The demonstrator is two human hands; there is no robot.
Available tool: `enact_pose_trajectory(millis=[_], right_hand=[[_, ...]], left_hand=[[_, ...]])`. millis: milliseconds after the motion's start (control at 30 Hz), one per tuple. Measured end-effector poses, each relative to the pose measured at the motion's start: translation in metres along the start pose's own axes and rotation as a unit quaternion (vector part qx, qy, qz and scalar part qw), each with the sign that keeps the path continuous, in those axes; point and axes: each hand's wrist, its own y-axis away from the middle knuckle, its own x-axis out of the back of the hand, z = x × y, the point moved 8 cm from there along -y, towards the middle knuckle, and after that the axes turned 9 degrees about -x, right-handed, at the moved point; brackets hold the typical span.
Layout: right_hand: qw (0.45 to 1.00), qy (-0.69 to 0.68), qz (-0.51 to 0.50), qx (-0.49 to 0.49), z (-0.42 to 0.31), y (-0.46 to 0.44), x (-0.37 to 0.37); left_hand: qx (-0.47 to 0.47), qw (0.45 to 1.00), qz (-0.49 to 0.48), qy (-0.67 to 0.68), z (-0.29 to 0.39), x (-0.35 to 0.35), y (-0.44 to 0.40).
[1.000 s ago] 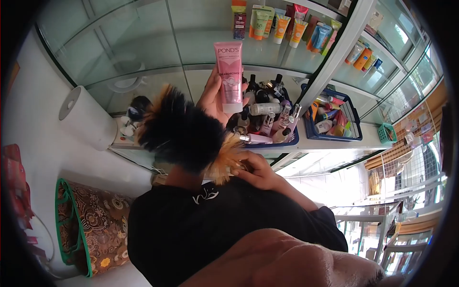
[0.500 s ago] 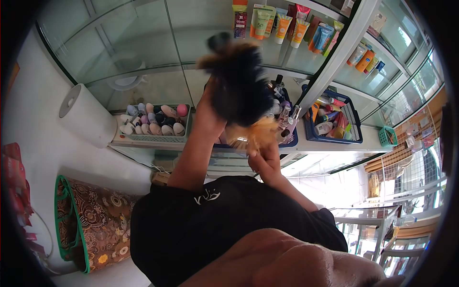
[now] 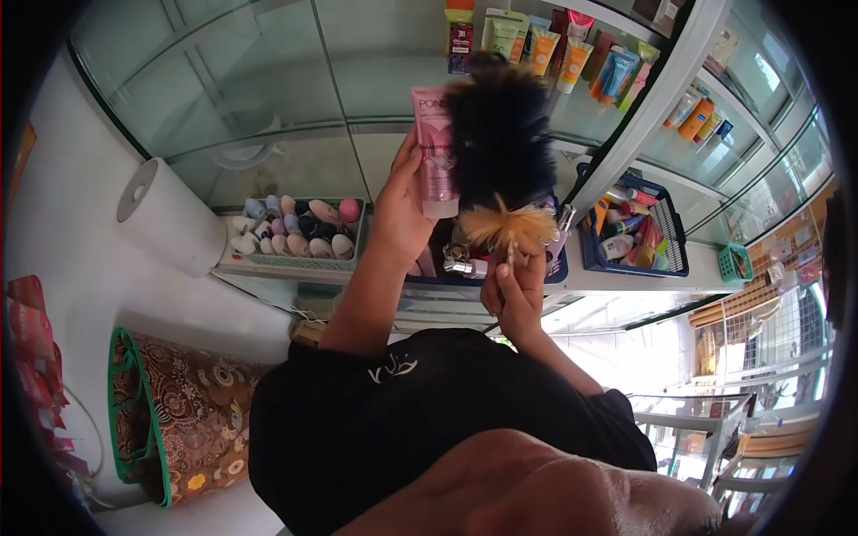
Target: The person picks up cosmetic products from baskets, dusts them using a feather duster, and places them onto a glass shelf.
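My left hand (image 3: 401, 210) is closed round a pink facial wash tube (image 3: 435, 147), its pale cap pointing down. The print on the tube faces me. In my right hand (image 3: 518, 290) is the thin handle of a feather duster (image 3: 500, 134), dark feathers up top and a tan tuft below. The duster's feathers are beside the tube's right edge; whether they touch it I cannot tell. Behind both hands, a blue basket (image 3: 556, 270) with bottles is partly hidden by the duster.
At left stands a pale green basket (image 3: 299, 261) of roll-on bottles, beside a white cylinder (image 3: 170, 219). A second blue basket (image 3: 635, 266) holds tubes. Several sunscreen tubes (image 3: 542, 52) line the glass shelf above. A patterned bag (image 3: 192, 420) sits lower left.
The duster has shifted right and is less blurred, uncovering the pink tube in my left hand. My right hand has moved slightly right.
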Motion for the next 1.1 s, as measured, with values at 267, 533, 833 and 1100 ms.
enact_pose_trajectory(millis=[267,533,833,1100], right_hand=[[0.971,0.104,-0.198,-0.087,0.011,0.008,-0.026],[0.998,0.014,0.036,0.054,-0.016,-0.016,0.007],[0.966,0.126,-0.206,-0.093,0.006,0.009,-0.036],[0.997,0.031,0.043,0.056,-0.017,-0.007,-0.001]], left_hand=[[-0.022,0.981,-0.104,-0.162,-0.001,0.002,-0.009],[0.001,0.999,-0.031,-0.015,-0.005,0.004,-0.012],[0.095,0.993,-0.062,0.024,-0.031,0.053,-0.006],[0.038,0.998,-0.055,-0.004,0.007,0.002,0.013]])
